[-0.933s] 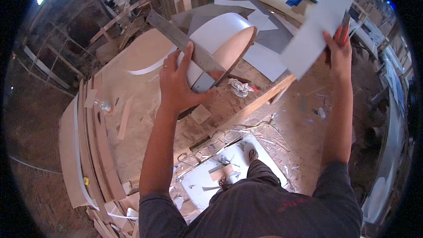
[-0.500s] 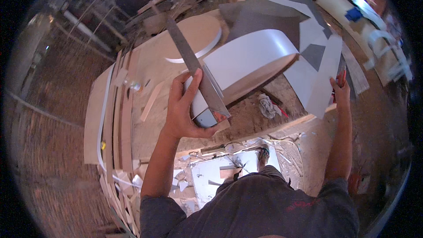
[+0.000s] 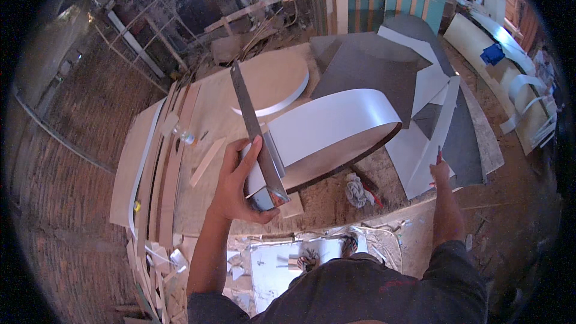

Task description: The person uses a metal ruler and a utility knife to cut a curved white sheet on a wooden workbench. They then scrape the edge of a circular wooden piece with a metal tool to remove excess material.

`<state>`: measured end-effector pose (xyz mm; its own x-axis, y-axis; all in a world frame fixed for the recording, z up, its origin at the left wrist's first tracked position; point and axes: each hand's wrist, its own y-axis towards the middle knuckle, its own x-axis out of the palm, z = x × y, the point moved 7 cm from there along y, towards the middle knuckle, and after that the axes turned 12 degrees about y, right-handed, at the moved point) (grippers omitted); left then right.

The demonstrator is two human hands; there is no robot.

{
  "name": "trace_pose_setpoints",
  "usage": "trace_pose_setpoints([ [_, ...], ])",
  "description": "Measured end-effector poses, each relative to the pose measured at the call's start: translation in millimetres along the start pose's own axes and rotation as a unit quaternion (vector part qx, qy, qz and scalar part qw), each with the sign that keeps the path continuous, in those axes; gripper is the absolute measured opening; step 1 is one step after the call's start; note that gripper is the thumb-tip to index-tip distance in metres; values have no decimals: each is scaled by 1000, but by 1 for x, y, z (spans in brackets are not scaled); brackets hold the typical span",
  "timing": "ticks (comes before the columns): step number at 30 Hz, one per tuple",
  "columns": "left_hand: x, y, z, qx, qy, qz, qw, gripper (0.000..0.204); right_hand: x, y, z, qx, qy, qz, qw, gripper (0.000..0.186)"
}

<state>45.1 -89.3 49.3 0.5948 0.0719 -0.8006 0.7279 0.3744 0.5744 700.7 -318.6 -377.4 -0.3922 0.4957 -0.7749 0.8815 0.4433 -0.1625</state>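
My left hand (image 3: 240, 183) is closed round a long flat metal ruler (image 3: 247, 103), its far end pointing up and away. A small box-like piece (image 3: 261, 199) sits in the same grip, under the ruler's near end. Just right of it stands a curved form with a glossy white band (image 3: 336, 121) round its edge. On the right my right hand (image 3: 441, 173) is closed on a slim red tool (image 3: 439, 155), its exact kind too small to make out. A long white strip (image 3: 443, 117) lies beside that hand, on grey and white sheets.
A wooden round with white edging (image 3: 273, 81) lies at the back of the worktable (image 3: 198, 204). Dark grey sheets (image 3: 372, 63) cover its far right. A crumpled rag (image 3: 355, 191) is near the front edge, and wooden strips (image 3: 162, 168) line the left. Offcuts litter the floor.
The view has tilted up, showing more of the background. My right hand has moved left and lower relative to the white strip, which now looks narrower. My left hand keeps its hold on the ruler.
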Motion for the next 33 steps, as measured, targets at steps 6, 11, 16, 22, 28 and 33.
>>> trace_pose_setpoints([
  [6,3,6,-11,11,-46,27,999,133,-35,-62,-56,2,-116,157,981,84],
  [11,-1,-7,-11,10,-29,52,998,127,-120,-165,-240,-255,65,279,924,63],
  [16,-2,-22,-5,28,-38,83,995,124,-179,-330,-461,-512,217,115,823,34],
  [22,1,-34,-2,21,-59,83,995,123,-103,-402,-570,-632,70,-193,747,33],
  [28,-1,-42,-5,20,-58,98,993,125,-76,-404,-586,-569,33,-286,770,41],
  [33,3,-44,0,18,-38,101,994,125,-71,-398,-585,-518,25,-298,801,35],
])
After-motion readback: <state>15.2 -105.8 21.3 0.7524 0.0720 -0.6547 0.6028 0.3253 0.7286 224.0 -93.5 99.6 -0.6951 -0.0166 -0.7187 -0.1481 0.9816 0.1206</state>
